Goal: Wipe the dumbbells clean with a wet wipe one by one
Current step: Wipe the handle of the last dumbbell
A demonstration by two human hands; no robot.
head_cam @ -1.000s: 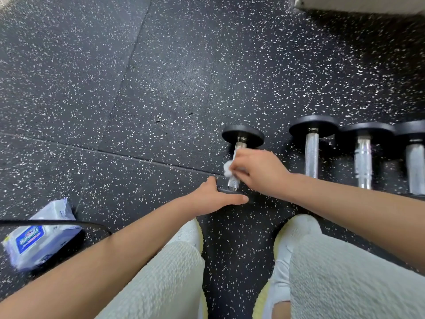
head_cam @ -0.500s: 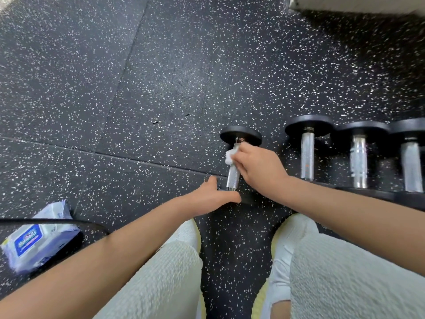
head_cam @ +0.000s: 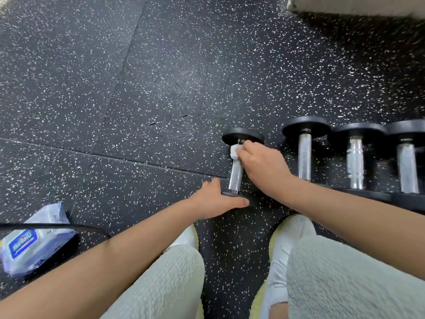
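the right hand [head_cam: 259,164] pinches the wipe [head_cam: 235,151] round the dumbbell [head_cam: 235,178] bar near its far end; the left hand [head_cam: 218,200] rests straight-fingered on its near end. it lies on the floor [head_cam: 161,88], left of three more dumbbells [head_cam: 304,157].

Black rubber floor [head_cam: 161,77] flecked white; black-plated, silver-handled dumbbell [head_cam: 235,178]; white wet wipe [head_cam: 234,151] on it; blue-labelled white wipes pack [head_cam: 32,245] far left.

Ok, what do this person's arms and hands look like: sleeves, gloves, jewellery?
Both forearms are bare up to the frame edge: no sleeves show. The left hand and right hand wear no gloves, and no ring, watch or band is visible. Below them are pale, ribbed knit trousers and white trainers with yellow edging.
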